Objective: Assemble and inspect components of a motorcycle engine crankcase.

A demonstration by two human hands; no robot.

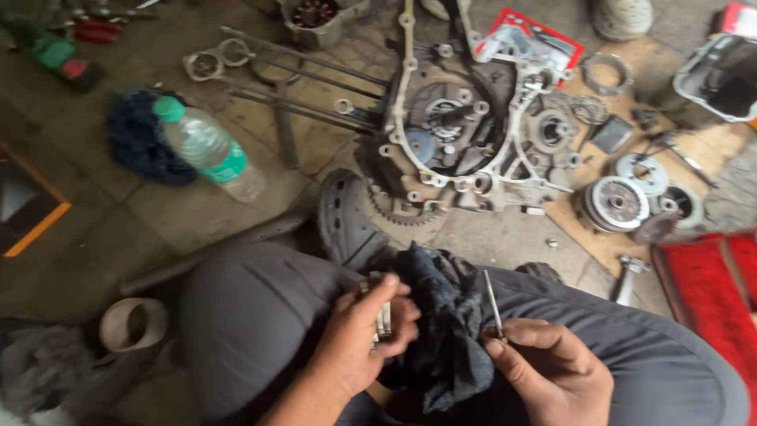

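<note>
My left hand point(364, 335) grips a small stack of flat metal plates point(383, 317) over my left knee, with a dark rag point(445, 323) draped beside and under it. My right hand point(552, 371) pinches a thin metal pin or pick point(493, 304) that points upward, just right of the rag. Both hands rest over my grey trousers. Ahead on the floor lies an opened engine crankcase point(465, 134) with gears showing.
A plastic water bottle with green cap point(206, 147) lies beside a dark blue cloth point(138, 142). Long wrenches point(307, 87), clutch parts point(623, 203), a red tray point(710, 292), a black sandal point(347, 217) and a white cup point(132, 323) surround me.
</note>
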